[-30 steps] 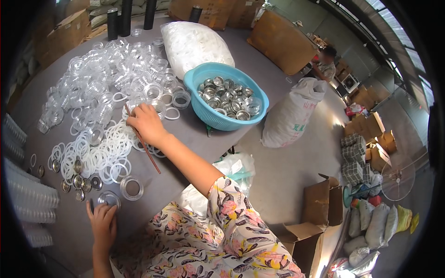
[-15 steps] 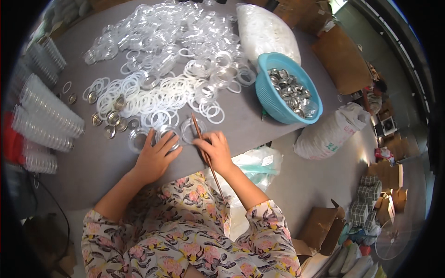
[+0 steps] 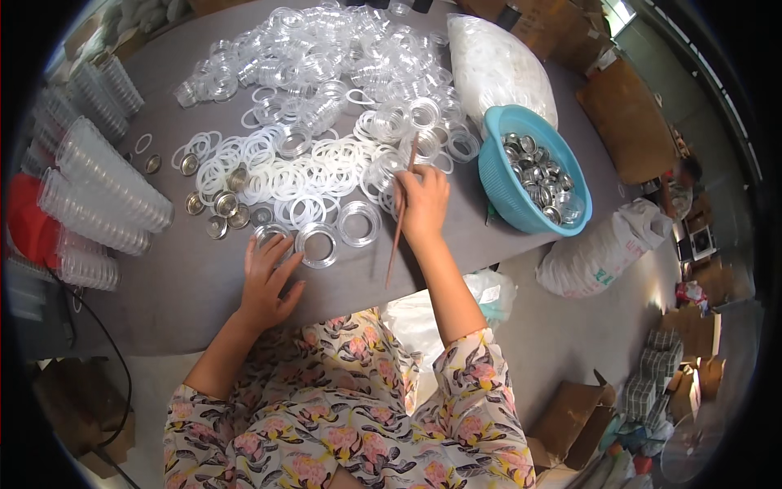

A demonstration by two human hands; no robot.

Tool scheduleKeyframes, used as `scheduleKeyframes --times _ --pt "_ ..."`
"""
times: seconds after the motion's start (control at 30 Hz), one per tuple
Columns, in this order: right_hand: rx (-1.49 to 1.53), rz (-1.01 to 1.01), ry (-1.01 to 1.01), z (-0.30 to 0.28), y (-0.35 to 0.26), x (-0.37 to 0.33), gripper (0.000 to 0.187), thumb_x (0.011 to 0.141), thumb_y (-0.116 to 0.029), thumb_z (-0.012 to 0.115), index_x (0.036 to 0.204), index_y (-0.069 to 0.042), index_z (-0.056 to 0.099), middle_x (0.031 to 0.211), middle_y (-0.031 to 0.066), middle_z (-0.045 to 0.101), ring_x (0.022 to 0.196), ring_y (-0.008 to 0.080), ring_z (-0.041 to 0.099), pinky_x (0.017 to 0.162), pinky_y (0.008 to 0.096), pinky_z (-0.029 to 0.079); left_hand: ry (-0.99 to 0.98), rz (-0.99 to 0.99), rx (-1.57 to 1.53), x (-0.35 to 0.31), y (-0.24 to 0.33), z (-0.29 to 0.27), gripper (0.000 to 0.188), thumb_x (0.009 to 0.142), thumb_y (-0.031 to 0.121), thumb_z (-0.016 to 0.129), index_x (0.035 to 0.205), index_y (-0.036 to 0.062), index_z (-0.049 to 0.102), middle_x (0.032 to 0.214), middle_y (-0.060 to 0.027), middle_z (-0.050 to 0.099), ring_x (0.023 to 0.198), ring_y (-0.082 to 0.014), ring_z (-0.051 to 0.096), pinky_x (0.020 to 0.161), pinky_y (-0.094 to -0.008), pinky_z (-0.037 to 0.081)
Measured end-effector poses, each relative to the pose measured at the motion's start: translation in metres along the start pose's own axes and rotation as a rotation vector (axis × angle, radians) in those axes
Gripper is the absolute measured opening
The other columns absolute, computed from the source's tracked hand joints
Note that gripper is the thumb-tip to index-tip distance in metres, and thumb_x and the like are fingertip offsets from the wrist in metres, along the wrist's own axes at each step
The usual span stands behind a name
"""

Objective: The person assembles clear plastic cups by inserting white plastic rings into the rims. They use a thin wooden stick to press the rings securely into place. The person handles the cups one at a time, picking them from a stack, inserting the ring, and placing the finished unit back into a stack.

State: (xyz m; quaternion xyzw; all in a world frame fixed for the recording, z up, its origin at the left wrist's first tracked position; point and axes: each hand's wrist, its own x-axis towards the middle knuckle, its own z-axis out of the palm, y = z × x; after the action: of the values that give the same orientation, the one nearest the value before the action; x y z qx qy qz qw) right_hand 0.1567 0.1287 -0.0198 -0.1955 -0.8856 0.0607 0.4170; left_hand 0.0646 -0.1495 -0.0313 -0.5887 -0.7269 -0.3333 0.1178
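Note:
My left hand (image 3: pixel 270 281) has its fingers spread, the fingertips resting on a clear round plastic piece (image 3: pixel 271 235) with a wide rim. Beside it lie two similar clear pieces (image 3: pixel 340 224), flat on the grey tabletop. A thin brown stick (image 3: pixel 394 254), like a chopstick, is gripped in my right hand (image 3: pixel 425 202). The hand is over the right end of a heap of white rings (image 3: pixel 287 181), its fingertips next to a clear round piece (image 3: pixel 381 173). Whether the fingers also touch that piece I cannot tell.
Silver metal caps (image 3: pixel 226 202) lie left of the rings. Stacked clear plastic cups (image 3: pixel 106 183) stand at the left edge. Behind is a pile of clear pieces (image 3: pixel 301 49). A blue basket (image 3: pixel 498 175) holds metal caps, near a full plastic bag (image 3: pixel 501 69).
My right hand has moved forward and right with the stick, from the clear pieces to the ring heap. My left hand has shifted slightly left on the row of clear pieces. The view has turned a little.

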Motion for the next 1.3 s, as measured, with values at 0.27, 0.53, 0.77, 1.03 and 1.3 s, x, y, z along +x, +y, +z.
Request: scheduleKeyframes --times 0.27,0.53,0.77,1.03,1.3 --pt "0.616 0.464 -0.339 -0.088 -0.020 -0.047 0.009 0.084 -0.008 0.055 0.088 -0.001 0.059 0.084 0.0138 0.057 0.081 0.0313 0.053 0.075 0.0354 0.043 0.037 0.005 -0.090 0.002 0.001 -0.003 0.046 0.072 0.013 0.063 0.116 0.0066 0.052 0.124 -0.0150 0.048 0.119 -0.0333 0.043 0.103 -0.0571 0.019" --pt "0.319 0.397 -0.349 -0.072 -0.024 -0.049 0.010 0.085 -0.010 0.054 0.089 -0.002 0.059 0.083 0.0172 0.058 0.080 0.0355 0.054 0.070 0.0403 0.043 -0.265 0.302 -0.129 0.053 0.049 0.035 0.051 0.072 0.018 0.066 0.119 0.0055 0.051 0.123 -0.0091 0.051 0.121 -0.0259 0.043 0.106 -0.0545 0.018" --pt "0.181 0.232 -0.119 -0.071 -0.013 -0.040 0.013 0.079 -0.008 0.060 0.092 -0.007 0.061 0.084 0.0115 0.057 0.082 0.0312 0.054 0.071 0.0387 0.043 -0.336 0.382 0.102 0.076 0.048 0.088 0.040 0.074 0.015 0.063 0.112 0.0054 0.055 0.113 -0.0069 0.055 0.119 -0.0214 0.045 0.104 -0.0573 0.019" --pt "0.151 -0.010 -0.230 -0.034 0.023 -0.022 0.023 0.074 -0.013 0.066 0.097 -0.012 0.063 0.105 0.0082 0.059 0.108 0.0333 0.049 0.092 0.0455 0.035 -0.272 0.335 -0.068 0.068 0.051 0.037 0.040 0.072 0.016 0.066 0.111 0.0109 0.056 0.115 -0.0072 0.054 0.118 -0.0245 0.045 0.104 -0.0576 0.021" --pt "-0.022 0.138 -0.048 -0.059 0.025 -0.065 0.016 0.074 -0.006 0.065 0.089 -0.009 0.062 0.101 0.0096 0.058 0.103 0.0338 0.051 0.086 0.0431 0.040 0.011 -0.281 0.021 0.005 0.002 -0.019 0.079 0.056 0.028 0.081 0.125 0.0120 0.046 0.136 -0.0209 0.033 0.124 -0.0404 0.033 0.102 -0.0551 0.022"
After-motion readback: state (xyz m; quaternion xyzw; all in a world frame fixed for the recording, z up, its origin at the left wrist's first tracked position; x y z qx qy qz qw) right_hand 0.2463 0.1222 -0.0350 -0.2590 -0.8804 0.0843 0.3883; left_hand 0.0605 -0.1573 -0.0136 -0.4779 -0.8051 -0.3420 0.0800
